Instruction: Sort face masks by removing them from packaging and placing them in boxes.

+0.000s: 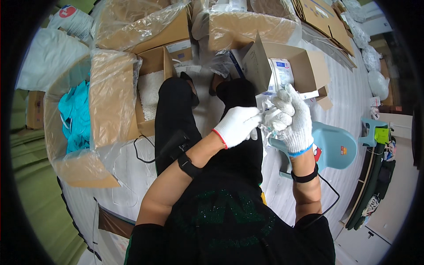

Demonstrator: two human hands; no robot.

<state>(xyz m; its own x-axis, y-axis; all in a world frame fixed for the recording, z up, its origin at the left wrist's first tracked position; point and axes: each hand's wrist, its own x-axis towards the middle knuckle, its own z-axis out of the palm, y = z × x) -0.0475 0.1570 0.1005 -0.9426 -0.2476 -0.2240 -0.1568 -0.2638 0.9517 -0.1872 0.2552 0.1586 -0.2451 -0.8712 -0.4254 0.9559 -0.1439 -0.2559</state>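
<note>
My left hand, in a white knit glove with a red cuff, reaches over my lap with its fingers pressed together. Beside it, my right hand, gloved in white with a blue cuff, has its fingers curled in. Between the two is a crinkled, translucent plastic piece; its kind cannot be made out, as the gloves cover most of it. The right fingers are bent around it, while the left fingertips come close to its near side. Just beyond my right hand, white packets with blue print sit in an open carton.
At left, a plastic-lined carton stands by bunched teal fabric. A smaller box holds white fluffy material. Another lined carton is beyond my feet. A light-blue plastic chair stands right; a cable hangs from my right wrist.
</note>
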